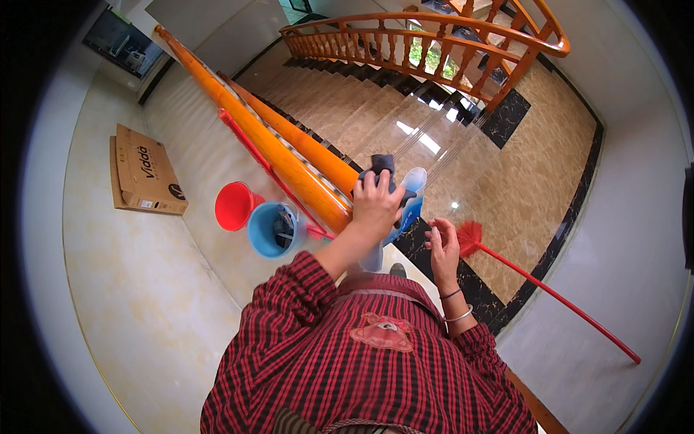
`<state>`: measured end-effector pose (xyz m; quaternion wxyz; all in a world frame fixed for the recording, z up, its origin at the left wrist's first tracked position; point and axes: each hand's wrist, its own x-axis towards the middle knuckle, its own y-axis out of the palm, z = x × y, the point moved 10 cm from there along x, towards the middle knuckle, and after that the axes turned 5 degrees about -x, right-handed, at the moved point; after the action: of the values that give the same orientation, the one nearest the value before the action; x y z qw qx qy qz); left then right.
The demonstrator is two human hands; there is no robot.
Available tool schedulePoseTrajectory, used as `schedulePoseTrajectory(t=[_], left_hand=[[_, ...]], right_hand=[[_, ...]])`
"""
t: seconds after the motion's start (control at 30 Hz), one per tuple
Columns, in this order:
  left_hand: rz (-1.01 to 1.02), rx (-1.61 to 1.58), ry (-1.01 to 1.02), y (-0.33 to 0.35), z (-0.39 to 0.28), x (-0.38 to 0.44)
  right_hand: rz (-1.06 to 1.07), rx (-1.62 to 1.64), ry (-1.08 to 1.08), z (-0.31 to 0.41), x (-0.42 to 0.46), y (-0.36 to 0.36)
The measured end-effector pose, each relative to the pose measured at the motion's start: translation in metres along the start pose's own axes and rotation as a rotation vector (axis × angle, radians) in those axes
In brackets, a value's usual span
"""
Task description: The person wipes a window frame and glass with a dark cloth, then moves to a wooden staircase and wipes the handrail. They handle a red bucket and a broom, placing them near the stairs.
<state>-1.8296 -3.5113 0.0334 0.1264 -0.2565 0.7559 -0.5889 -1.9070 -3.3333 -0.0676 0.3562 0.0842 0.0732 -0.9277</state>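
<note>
My left hand (374,203) grips a dark grey cloth (383,163), pressed against the near end of a varnished wooden handrail (320,203). Beside that hand, blue and clear printed plastic (415,203) stands close to the end of the rail; what it covers is hidden. To the right, my right hand (443,249) is raised with its fingers bent and apart, holding nothing. Just beyond it, a red-bristled brush (470,238) with a long red handle lies on the floor.
A red bucket (234,206) and a blue bucket (260,238) with dark things inside stand left of the rail. A red pole (246,138) leans along it. Polished stairs (374,114) descend ahead, beside a wooden balustrade (434,54). A flattened cardboard box (146,168) rests at left.
</note>
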Motion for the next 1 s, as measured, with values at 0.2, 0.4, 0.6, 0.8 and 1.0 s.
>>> schedulePoseTrajectory(t=[0.2,0.4,0.6,0.8,1.0], left_hand=[[-0.181,-0.330,-0.194,0.015,0.039,0.034],[-0.430,-1.764,-0.684,0.103,0.162,-0.043],[-0.153,-2.066,-0.373,0.010,0.088,-0.086],[-0.082,-2.565,-0.107,-0.009,0.080,-0.111],[-0.301,-1.993,-0.269,-0.008,0.103,-0.132]], right_hand=[[-0.033,0.076,-0.020,0.009,-0.003,-0.009],[-0.065,0.141,0.014,-0.007,-0.027,-0.032],[-0.110,0.187,0.160,-0.036,-0.054,-0.059],[0.029,0.149,0.160,-0.030,-0.055,-0.034],[0.132,0.109,0.083,-0.012,-0.047,-0.010]])
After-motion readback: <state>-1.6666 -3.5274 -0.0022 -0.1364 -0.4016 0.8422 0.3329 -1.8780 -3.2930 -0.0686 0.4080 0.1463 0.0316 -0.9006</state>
